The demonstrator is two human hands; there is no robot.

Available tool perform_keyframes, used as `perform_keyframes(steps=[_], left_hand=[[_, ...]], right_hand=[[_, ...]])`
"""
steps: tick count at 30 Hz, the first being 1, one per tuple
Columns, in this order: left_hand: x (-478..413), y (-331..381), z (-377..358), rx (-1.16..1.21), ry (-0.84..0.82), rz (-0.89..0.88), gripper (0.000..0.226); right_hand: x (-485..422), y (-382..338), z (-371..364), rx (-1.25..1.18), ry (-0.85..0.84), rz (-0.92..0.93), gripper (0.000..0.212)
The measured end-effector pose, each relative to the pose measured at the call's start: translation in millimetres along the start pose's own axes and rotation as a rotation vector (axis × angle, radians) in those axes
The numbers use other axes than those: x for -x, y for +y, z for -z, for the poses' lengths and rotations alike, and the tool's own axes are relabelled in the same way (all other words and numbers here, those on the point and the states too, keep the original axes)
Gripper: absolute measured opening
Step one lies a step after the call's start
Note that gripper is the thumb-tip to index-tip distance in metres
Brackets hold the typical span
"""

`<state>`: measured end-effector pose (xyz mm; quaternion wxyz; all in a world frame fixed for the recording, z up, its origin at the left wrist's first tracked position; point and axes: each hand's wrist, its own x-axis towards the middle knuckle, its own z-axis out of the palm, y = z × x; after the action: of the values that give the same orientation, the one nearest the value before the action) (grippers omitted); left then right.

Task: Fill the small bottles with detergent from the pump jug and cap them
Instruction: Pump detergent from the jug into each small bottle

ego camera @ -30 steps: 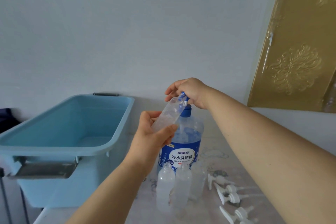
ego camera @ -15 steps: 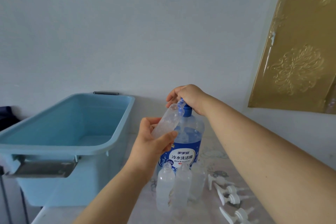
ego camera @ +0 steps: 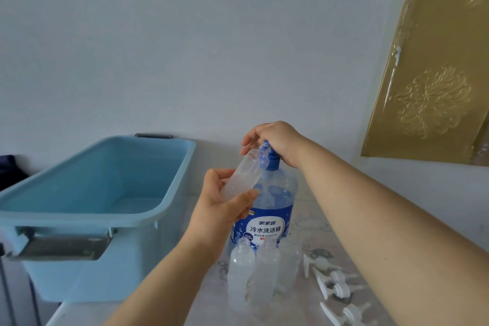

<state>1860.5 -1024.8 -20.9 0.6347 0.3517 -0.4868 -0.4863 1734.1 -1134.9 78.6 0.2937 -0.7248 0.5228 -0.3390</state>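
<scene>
To your left you have a big light blue tub (ego camera: 79, 219), which takes most of that side. A grey handle (ego camera: 63, 246) sits on its near end, and a second handle (ego camera: 153, 136) shows on the far rim. The table (ego camera: 315, 222) has a pale cover with a faint pattern. Behind it is a plain pale wall (ego camera: 185, 47). At your upper right a gold panel (ego camera: 434, 92) with raised flower ornaments stands tilted against this wall. At the far left edge something dark (ego camera: 10, 169) shows, too little to tell what.

Left hand (ego camera: 221, 209) curled round small bottle (ego camera: 244, 177), right hand (ego camera: 276, 140) higher, palm down, fingers bent over pump (ego camera: 273, 163)
</scene>
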Motion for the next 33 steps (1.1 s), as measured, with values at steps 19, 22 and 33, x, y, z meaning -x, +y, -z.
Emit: perform_keyframes(steps=[19, 22, 33], left_hand=[[-2.4, 6.6, -3.1, -0.073, 0.029, -0.052, 0.036], [-0.7, 1.3, -0.2, -0.066, 0.034, -0.033, 0.036], [-1.7, 4.1, -0.4, -0.063, 0.024, -0.048, 0.040]], right_hand=[[0.2, -8.3, 3.8, -0.025, 0.011, -0.025, 0.043], [-0.2, -1.9, -1.7, 0.018, 0.004, -0.013, 0.043], [4.8, -14.0, 2.9, 0.008, 0.001, -0.035, 0.041]])
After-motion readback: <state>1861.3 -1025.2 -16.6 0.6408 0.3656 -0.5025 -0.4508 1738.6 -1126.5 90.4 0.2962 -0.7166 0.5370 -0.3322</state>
